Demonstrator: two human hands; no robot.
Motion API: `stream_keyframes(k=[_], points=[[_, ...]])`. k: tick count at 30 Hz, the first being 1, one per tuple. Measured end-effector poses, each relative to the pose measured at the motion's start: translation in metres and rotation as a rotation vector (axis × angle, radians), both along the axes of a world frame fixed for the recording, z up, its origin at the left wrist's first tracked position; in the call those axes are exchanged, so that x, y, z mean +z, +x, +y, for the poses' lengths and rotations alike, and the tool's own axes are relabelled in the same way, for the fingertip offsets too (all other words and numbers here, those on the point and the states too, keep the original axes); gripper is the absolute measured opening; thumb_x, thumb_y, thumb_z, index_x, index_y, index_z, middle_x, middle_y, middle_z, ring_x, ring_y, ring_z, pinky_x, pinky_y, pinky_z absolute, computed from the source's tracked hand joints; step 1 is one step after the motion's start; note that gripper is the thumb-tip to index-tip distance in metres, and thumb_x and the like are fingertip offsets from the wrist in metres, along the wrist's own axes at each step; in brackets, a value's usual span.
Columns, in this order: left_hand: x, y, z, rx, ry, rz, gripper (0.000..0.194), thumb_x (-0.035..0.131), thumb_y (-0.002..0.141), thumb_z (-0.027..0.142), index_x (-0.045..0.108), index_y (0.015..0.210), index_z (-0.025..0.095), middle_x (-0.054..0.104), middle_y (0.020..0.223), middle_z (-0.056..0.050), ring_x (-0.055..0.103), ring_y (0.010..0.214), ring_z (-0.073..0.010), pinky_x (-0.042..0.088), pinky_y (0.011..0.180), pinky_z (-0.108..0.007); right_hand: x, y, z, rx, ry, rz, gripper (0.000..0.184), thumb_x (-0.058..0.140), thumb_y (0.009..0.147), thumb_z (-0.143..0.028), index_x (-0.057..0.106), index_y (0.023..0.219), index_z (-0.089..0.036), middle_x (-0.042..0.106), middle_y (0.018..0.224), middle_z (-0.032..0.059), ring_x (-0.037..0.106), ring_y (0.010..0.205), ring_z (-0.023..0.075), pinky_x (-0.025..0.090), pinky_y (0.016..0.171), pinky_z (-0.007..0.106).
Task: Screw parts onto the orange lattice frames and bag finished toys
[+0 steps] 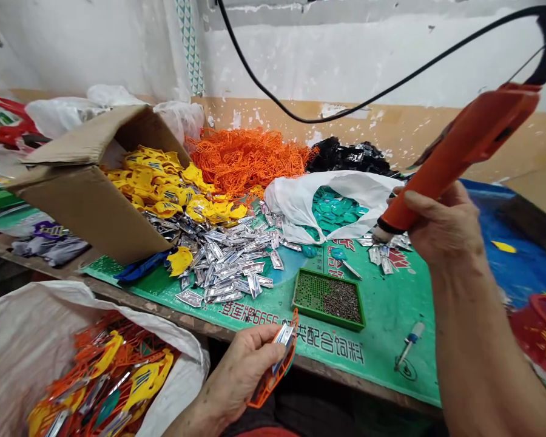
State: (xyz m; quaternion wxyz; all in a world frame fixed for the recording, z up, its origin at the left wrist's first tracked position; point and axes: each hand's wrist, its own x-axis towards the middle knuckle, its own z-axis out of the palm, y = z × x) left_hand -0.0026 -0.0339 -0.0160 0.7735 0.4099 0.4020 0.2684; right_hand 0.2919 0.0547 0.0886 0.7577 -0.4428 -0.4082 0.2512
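Note:
My left hand (250, 367) is closed around an orange plastic frame (273, 383) at the table's front edge, the thumb pressing on a shiny metal plate (284, 340) laid against it. My right hand (448, 224) grips a corded orange electric screwdriver (455, 158), raised at the right with its tip pointing down and left. Between the hands, a green tray (329, 321) of small dark screws (343, 299) lies on the table. A loose pile of metal plates (227, 264) spreads to the left of the tray.
A tipped cardboard box (91, 206) spills yellow plastic pieces (164, 176). Behind lie orange frames (250, 158) and a white bag (291, 200) of teal pieces (337, 209). A white sack (27, 315) holds mixed pieces at lower left. A hand screwdriver (409, 346) lies at right.

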Motion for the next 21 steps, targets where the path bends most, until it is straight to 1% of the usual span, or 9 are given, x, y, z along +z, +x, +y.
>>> stream_keyframes(k=[2, 4, 7, 9, 11, 15, 18, 21], points=[[0.0, -0.002, 0.0, -0.038, 0.014, 0.021, 0.025, 0.068, 0.076, 0.038, 0.068, 0.08, 0.013, 0.054, 0.066, 0.001, 0.042, 0.059, -0.009, 0.033, 0.058, -0.02, 0.005, -0.009, 0.003, 0.012, -0.035, 0.016, 0.026, 0.074, 0.064, -0.01, 0.06, 0.082, -0.023, 0.06, 0.074, -0.0081, 0.06, 0.063, 0.0083, 0.047, 0.067, 0.033], [0.0, -0.002, 0.0, -0.059, 0.02, 0.034, 0.024, 0.066, 0.078, 0.037, 0.068, 0.082, 0.013, 0.053, 0.068, 0.001, 0.041, 0.06, -0.0088, 0.031, 0.058, -0.019, 0.009, -0.016, -0.002, 0.054, -0.101, 0.014, 0.027, 0.076, 0.061, -0.012, 0.059, 0.081, -0.02, 0.058, 0.07, -0.0064, 0.059, 0.058, 0.0099, 0.047, 0.059, 0.033], [-0.001, -0.001, 0.001, -0.061, 0.026, 0.046, 0.023, 0.063, 0.079, 0.035, 0.069, 0.085, 0.014, 0.051, 0.068, 0.002, 0.039, 0.06, -0.0088, 0.029, 0.057, -0.019, 0.01, -0.031, -0.015, 0.19, -0.203, 0.004, 0.036, 0.08, 0.052, -0.02, 0.06, 0.082, -0.018, 0.058, 0.069, -0.0027, 0.06, 0.058, 0.0156, 0.05, 0.054, 0.037], [-0.001, 0.002, 0.002, -0.057, 0.036, 0.057, 0.021, 0.062, 0.08, 0.035, 0.068, 0.082, 0.015, 0.048, 0.065, 0.003, 0.037, 0.058, -0.0086, 0.028, 0.055, -0.019, 0.005, -0.045, -0.024, 0.257, -0.213, 0.014, 0.041, 0.079, 0.049, -0.02, 0.061, 0.086, -0.018, 0.057, 0.07, -0.0031, 0.06, 0.059, 0.0161, 0.052, 0.052, 0.036], [-0.001, 0.004, 0.002, -0.056, 0.046, 0.073, 0.021, 0.061, 0.08, 0.035, 0.066, 0.078, 0.015, 0.047, 0.064, 0.004, 0.035, 0.056, -0.0083, 0.027, 0.054, -0.02, -0.004, -0.06, -0.03, 0.253, -0.201, 0.024, 0.04, 0.075, 0.051, -0.017, 0.061, 0.089, -0.019, 0.058, 0.07, -0.0033, 0.058, 0.058, 0.0149, 0.051, 0.049, 0.033], [0.002, 0.008, 0.002, -0.055, 0.047, 0.09, 0.022, 0.06, 0.082, 0.036, 0.068, 0.084, 0.016, 0.048, 0.064, 0.004, 0.035, 0.056, -0.008, 0.028, 0.055, -0.019, -0.034, -0.084, -0.032, 0.108, -0.172, 0.037, 0.027, 0.071, 0.055, -0.017, 0.06, 0.08, -0.017, 0.061, 0.067, -0.0021, 0.054, 0.053, 0.0127, 0.047, 0.047, 0.03], [0.004, 0.009, 0.002, -0.045, 0.031, 0.11, 0.023, 0.06, 0.081, 0.038, 0.068, 0.083, 0.017, 0.046, 0.06, 0.005, 0.033, 0.052, -0.0078, 0.027, 0.052, -0.02, -0.054, -0.091, -0.028, 0.02, -0.162, 0.045, 0.019, 0.07, 0.056, -0.018, 0.058, 0.07, -0.017, 0.058, 0.063, -0.0024, 0.052, 0.053, 0.0116, 0.043, 0.048, 0.029], [0.006, 0.01, 0.003, -0.023, 0.03, 0.113, 0.025, 0.065, 0.076, 0.041, 0.069, 0.078, 0.016, 0.049, 0.059, 0.003, 0.039, 0.054, -0.0092, 0.031, 0.053, -0.02, -0.067, -0.093, -0.024, -0.02, -0.156, 0.046, 0.019, 0.07, 0.055, -0.02, 0.056, 0.067, -0.018, 0.057, 0.065, -0.0025, 0.051, 0.055, 0.0115, 0.043, 0.052, 0.029]])
